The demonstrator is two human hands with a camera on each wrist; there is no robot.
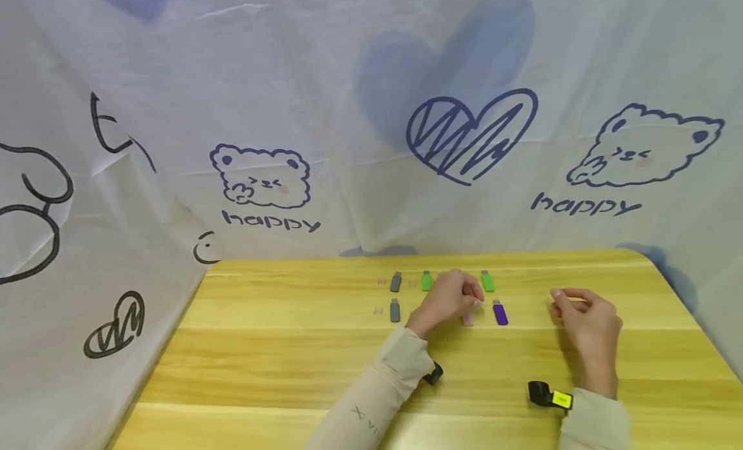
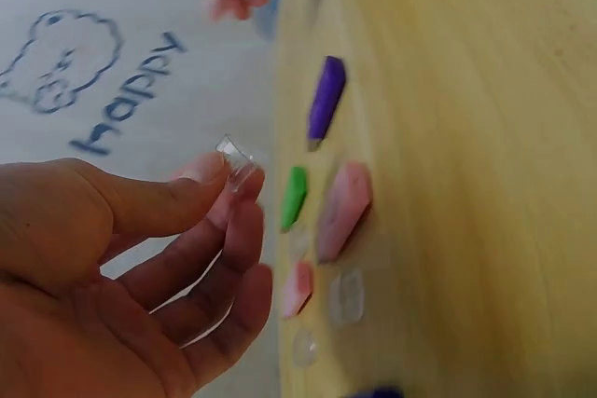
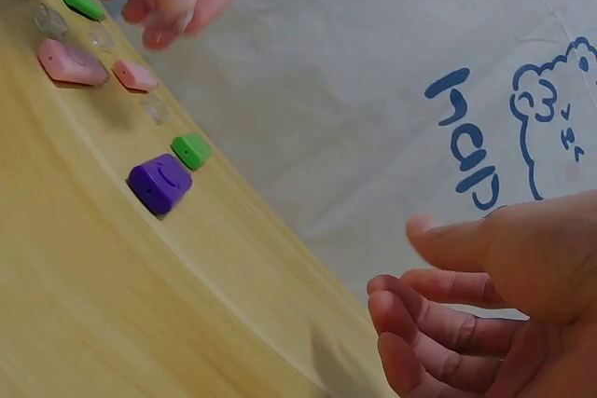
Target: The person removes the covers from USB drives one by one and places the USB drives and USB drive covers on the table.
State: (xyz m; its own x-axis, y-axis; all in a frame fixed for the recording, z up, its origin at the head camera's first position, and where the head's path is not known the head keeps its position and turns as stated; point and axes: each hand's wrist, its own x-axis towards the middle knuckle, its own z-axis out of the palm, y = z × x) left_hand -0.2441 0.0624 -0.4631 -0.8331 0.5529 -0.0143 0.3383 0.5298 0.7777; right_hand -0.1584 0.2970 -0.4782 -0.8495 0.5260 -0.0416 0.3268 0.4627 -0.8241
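Observation:
Between thumb and fingertips my left hand (image 1: 445, 300) pinches a small clear cap (image 2: 238, 163), held above the table. Below that hand lie a pink USB stick (image 2: 346, 212), a smaller-looking pink one (image 2: 298, 288) and loose clear caps (image 2: 348, 297). A purple USB stick (image 1: 500, 313) and a green one (image 1: 487, 281) lie just to its right, metal plugs pointing away from me. My right hand (image 1: 589, 324) hovers farther right with nothing in it, its fingers loosely bent and the thumb apart from them.
Left of my left hand lie two grey USB sticks (image 1: 395, 310), another green stick (image 1: 426, 281) and several clear caps (image 1: 378, 311). The wood-grain table (image 1: 261, 366) ends at a white printed cloth (image 1: 342, 198) at the back. Each wrist carries a black camera (image 1: 540, 393).

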